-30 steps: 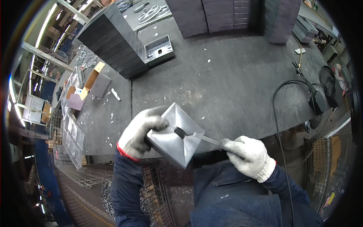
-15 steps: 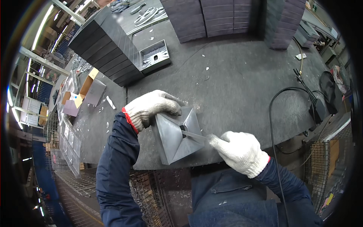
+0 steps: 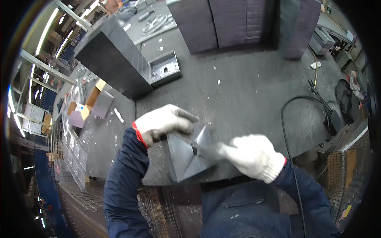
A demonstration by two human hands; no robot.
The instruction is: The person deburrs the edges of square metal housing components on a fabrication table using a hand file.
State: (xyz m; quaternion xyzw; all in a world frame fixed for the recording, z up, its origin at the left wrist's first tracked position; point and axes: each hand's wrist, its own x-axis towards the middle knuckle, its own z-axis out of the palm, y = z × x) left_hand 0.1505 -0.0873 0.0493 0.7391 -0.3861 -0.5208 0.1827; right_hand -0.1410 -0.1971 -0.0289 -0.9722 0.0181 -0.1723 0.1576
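A grey square housing [image 3: 184, 160], with sloping faces and a small dark hole at its middle, lies near the table's front edge. My left hand [image 3: 166, 122], in a white knitted glove, is closed over its far left rim and holds it. In my gloved right hand [image 3: 254, 155] is a thin flat blade-like tool [image 3: 209, 151], gripped between thumb and fingers. The tool reaches from the right to the hole, smeared by motion, so I cannot tell whether its tip is inside.
A tall stack of dark housings [image 3: 115, 63] stands at the back left, beside one open housing [image 3: 166, 70]. More stacks [image 3: 230, 27] line the table's far side. A black cable [image 3: 283, 123] runs down the right. An open carton [image 3: 89, 105] and small white scraps lie leftward.
The whole scene sits slightly lower in the picture. The tool, sharp before with its tip at the hole, is now blurred. Both hands keep their grips.
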